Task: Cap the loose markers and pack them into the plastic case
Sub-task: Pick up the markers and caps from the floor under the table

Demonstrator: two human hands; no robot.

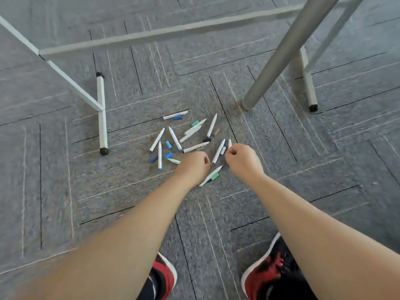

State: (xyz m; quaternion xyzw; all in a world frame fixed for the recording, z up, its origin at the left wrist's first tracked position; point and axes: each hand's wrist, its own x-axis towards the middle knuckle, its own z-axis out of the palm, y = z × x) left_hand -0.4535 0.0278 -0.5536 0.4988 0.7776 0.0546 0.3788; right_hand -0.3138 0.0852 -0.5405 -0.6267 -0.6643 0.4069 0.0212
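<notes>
**Work surface.** The floor is grey-blue carpet tile [65, 191].

**Location of task items.** The loose white-barrelled markers [195, 147] lie scattered in one cluster on the floor. The cluster is at the centre of the view, directly ahead of both hands. Most of the markers show a bare pointed tip.
- Small blue plastic caps [168, 145] lie among the markers on the left side of the cluster.
- A green plastic cap [195, 123] lies at the far side, against a marker barrel.
- A dull pink-brown cap [216, 132] lies just beside a marker with a black end [211, 128].

**Left hand** [193, 167]. The knuckles face up and the fingers are curled under. The hand sits at the near edge of the cluster. A marker tip [174, 161] projects from under its left side. It cannot be determined whether the fingers grip anything.

**Right hand** [243, 161]. The fingers are curled, with thumb and fingertips brought together on a white marker end [229, 144] that stands up above them.

**Between the hands.**
- A long white marker [218, 152] lies on the floor between the two hands, with a pale blue cap [223, 150] just beside it.
- Nearer the person, a green-ended marker [207, 179] lies tilted beside the left wrist. A second green cap [215, 176] touches its barrel.

**Surroundings.**
- A white square-tube frame leg with a black foot [101, 113] stands left of the cluster.
- A grey round pole [279, 55] meets the floor to the right of the cluster.
- Another white leg [308, 83] stands beyond the pole.
- Two red, black and white shoes [270, 267] are at the bottom edge of the view.
</notes>
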